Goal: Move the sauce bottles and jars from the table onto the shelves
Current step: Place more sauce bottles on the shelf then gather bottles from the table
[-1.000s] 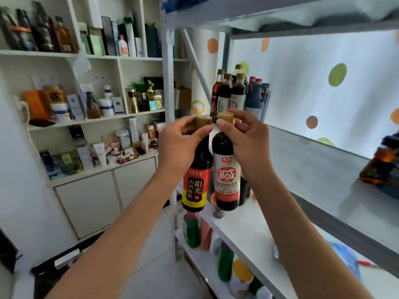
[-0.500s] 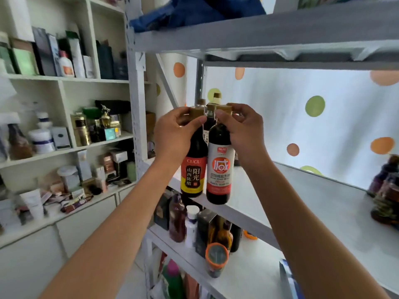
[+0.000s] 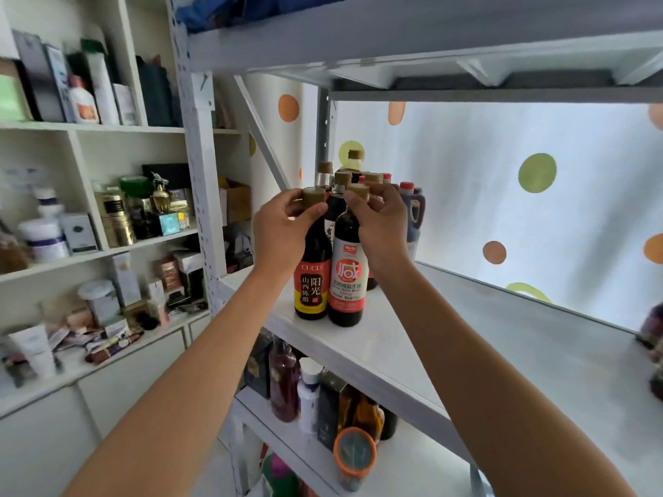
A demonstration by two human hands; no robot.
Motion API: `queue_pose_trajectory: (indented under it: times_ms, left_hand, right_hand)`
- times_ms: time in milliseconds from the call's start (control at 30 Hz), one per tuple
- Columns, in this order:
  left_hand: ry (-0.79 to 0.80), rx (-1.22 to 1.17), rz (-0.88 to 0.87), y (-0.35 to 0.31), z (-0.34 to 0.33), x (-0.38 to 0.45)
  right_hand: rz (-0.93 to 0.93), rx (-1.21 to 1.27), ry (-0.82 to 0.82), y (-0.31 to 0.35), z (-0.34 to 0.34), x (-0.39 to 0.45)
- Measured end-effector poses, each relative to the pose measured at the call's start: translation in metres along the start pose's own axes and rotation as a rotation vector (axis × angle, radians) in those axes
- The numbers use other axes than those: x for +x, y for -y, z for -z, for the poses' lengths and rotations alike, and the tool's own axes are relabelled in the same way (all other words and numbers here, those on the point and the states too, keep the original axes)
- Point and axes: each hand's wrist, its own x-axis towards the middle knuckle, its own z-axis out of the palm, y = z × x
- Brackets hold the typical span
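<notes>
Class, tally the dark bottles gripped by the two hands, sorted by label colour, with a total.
Dark bottle with red, black and yellow label, in left hand: 1
Dark bottle with red and white label, in right hand: 1
Total: 2

Your left hand (image 3: 287, 231) grips the cap of the vinegar bottle (image 3: 313, 278), and your right hand (image 3: 381, 224) grips the cap of the soy sauce bottle (image 3: 347, 278) just to its right, the two bottles touching. Both stand upright on the shelf (image 3: 394, 338) near its front edge. Directly behind your grips stands a cluster of bottles (image 3: 358, 181). Below your grips, on the lower shelf (image 3: 287, 435), more bottles (image 3: 312, 392) stand. To the left of your left hand rises the rack post (image 3: 201, 181).
</notes>
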Motion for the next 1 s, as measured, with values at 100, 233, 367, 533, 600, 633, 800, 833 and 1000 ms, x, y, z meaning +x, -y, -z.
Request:
queue_pose_trajectory:
  times_ms: [100,233,367,533,600,633,800,833,1000]
  left_hand:
    - [-0.017,0.008,-0.003,0.005,-0.006,0.000]
    - [0.001,0.135,-0.041,0.016,-0.012,-0.011]
    - [0.059,0.200,-0.047,0.033,-0.012,-0.029]
    - [0.166,0.323,0.022,0.065,-0.005,-0.050]
    - [0.145,0.319,0.119,0.076,-0.005,-0.061]
    - [0.116,0.298,0.160,0.078,-0.006,-0.065]
    - [0.004,0.291,0.193,0.078,-0.014,-0.071]
    - [0.000,0.292,0.187,0.079,-0.014,-0.070]
    - [0.032,0.227,0.190,0.093,-0.008,-0.051]
  right_hand:
    - [0.025,-0.100,0.043,-0.007,0.003,0.009]
    - [0.037,-0.159,0.120,-0.009,0.012,0.016]
    - [0.060,-0.350,0.189,-0.013,0.023,0.009]
    - [0.014,-0.574,0.453,-0.015,0.047,-0.006]
    - [-0.067,-0.617,0.504,-0.021,0.057,-0.010]
    - [-0.102,-0.653,0.508,-0.028,0.059,-0.014]
    - [-0.190,-0.774,0.456,-0.073,0.058,-0.028]
    - [-0.192,-0.758,0.426,-0.076,0.055,-0.029]
    - [-0.164,-0.709,0.348,-0.087,0.036,-0.030]
